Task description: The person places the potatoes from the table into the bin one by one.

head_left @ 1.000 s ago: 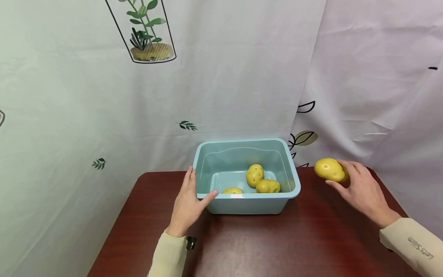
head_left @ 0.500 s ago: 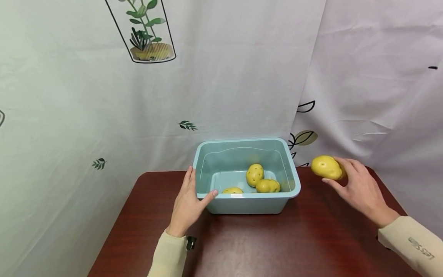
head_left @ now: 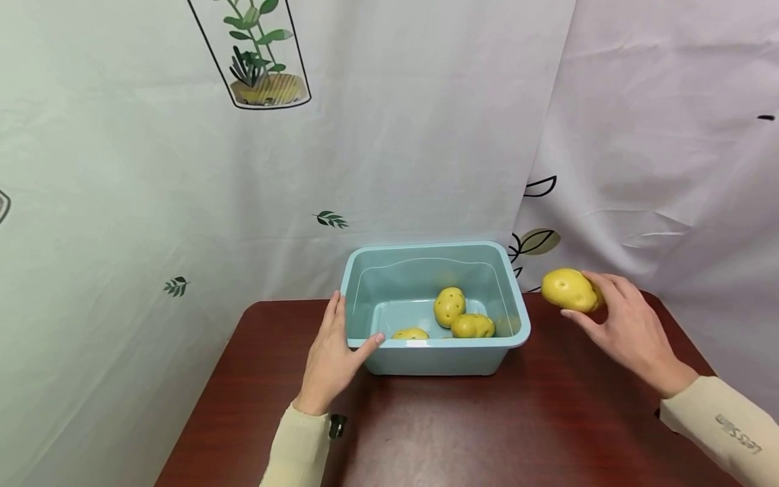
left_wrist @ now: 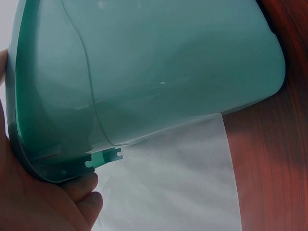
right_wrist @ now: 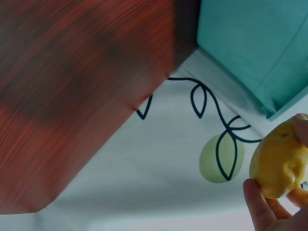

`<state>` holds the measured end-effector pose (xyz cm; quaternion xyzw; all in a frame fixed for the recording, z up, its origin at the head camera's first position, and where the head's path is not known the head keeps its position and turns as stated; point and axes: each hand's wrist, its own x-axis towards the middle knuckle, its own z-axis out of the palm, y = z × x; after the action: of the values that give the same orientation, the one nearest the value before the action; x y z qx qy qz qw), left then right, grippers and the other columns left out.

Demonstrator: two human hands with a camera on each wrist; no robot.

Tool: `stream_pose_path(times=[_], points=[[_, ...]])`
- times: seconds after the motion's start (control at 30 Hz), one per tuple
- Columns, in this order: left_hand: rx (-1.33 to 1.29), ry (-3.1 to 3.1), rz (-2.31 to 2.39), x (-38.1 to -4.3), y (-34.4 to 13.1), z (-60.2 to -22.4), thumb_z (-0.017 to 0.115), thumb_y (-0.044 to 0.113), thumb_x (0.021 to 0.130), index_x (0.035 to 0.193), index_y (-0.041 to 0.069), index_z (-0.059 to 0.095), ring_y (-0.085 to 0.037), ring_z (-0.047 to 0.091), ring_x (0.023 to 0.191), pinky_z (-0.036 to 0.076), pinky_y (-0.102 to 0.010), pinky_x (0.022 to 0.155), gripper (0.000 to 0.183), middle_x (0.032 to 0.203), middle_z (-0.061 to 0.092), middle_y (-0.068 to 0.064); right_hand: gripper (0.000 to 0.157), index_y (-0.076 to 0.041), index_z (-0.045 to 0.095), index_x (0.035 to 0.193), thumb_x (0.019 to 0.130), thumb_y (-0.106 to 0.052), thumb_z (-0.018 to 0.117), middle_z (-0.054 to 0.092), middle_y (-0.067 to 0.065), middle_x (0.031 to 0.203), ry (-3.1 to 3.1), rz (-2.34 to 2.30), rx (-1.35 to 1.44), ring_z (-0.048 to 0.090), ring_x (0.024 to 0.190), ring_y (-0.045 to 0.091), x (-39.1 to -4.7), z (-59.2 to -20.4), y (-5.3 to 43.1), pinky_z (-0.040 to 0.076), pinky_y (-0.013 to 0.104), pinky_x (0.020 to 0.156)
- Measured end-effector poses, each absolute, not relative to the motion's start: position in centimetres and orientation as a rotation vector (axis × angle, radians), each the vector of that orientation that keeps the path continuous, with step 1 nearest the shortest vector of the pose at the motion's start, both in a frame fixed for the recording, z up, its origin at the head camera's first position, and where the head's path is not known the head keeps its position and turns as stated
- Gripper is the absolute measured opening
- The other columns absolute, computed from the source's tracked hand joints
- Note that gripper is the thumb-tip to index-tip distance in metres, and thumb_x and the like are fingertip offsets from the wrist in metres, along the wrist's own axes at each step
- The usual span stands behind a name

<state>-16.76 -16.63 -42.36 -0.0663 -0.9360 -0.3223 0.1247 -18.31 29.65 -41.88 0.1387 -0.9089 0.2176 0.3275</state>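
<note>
A light-blue plastic bin (head_left: pixel 426 362) stands at the back of the table. My left hand (head_left: pixel 331 362) holds the rim at its near left corner, thumb at the front edge and fingers along the left side; in the left wrist view, fingertips (left_wrist: pixel 90 208) show beneath the rim. To the right of the bin, my right hand (head_left: pixel 635 331) grips a yellow potato (head_left: pixel 567 289) above the table, with thumb and fingers around it. Inside the bin lie a potato (head_left: pixel 449 307), another potato (head_left: pixel 473 326) touching it, and a third potato (head_left: pixel 410 334) partly hidden by the front wall.
The dark red wooden table (head_left: pixel 462 433) has rounded back corners. Close behind it hangs a pale cloth (head_left: pixel 414 135) printed with leaves and a jar of plants. The bin's back side is near this cloth.
My right hand has moved a little left and up with the potato, closer to the bin. My left hand and the bin have stayed in place.
</note>
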Motion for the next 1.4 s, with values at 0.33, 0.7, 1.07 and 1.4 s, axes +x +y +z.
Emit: stream_pose_path(times=[0.33,0.7,1.07,1.4], points=[[-0.182,-2.724,-0.934,-16.9,-16.6,-42.6,0.065,0.068,0.086,0.160,0.004,0.021,-0.027,0.032,0.148,0.045,-0.055,0.101,0.107,0.168,0.013,-0.003,0.078,-0.002,0.061,0.130,0.062,-0.018,0.093,0.060,0.019,0.116,-2.354,0.575,0.377,0.055,0.100,0.039,-18.3,-41.7,29.0,0.043,0.056,0.074],[-0.189,-2.732,-0.946,-16.8,-16.7,-42.4,0.060,0.074,0.085,0.160,0.005,0.019,-0.027,0.031,0.148,0.043,-0.055,0.104,0.110,0.168,0.012,-0.002,0.077,-0.002,0.061,0.132,0.063,-0.017,0.093,0.060,0.020,0.116,-2.341,0.601,0.397,0.055,0.101,0.039,-18.3,-40.9,27.9,0.044,0.057,0.074],[-0.194,-2.720,-0.939,-16.7,-16.7,-42.4,0.063,0.070,0.086,0.160,0.004,0.021,-0.026,0.032,0.147,0.044,-0.054,0.103,0.108,0.168,0.012,-0.002,0.080,-0.003,0.061,0.133,0.062,-0.017,0.094,0.060,0.019,0.118,-2.339,0.617,0.400,0.055,0.103,0.037,-18.4,-40.4,26.8,0.046,0.055,0.074],[-0.203,-2.718,-0.934,-16.7,-16.6,-42.3,0.061,0.073,0.085,0.160,0.004,0.022,-0.028,0.034,0.146,0.046,-0.055,0.101,0.109,0.167,0.015,-0.005,0.079,-0.003,0.061,0.133,0.063,-0.017,0.094,0.059,0.018,0.118,-2.342,0.635,0.406,0.056,0.101,0.035,-18.3,-39.8,25.8,0.046,0.053,0.072]])
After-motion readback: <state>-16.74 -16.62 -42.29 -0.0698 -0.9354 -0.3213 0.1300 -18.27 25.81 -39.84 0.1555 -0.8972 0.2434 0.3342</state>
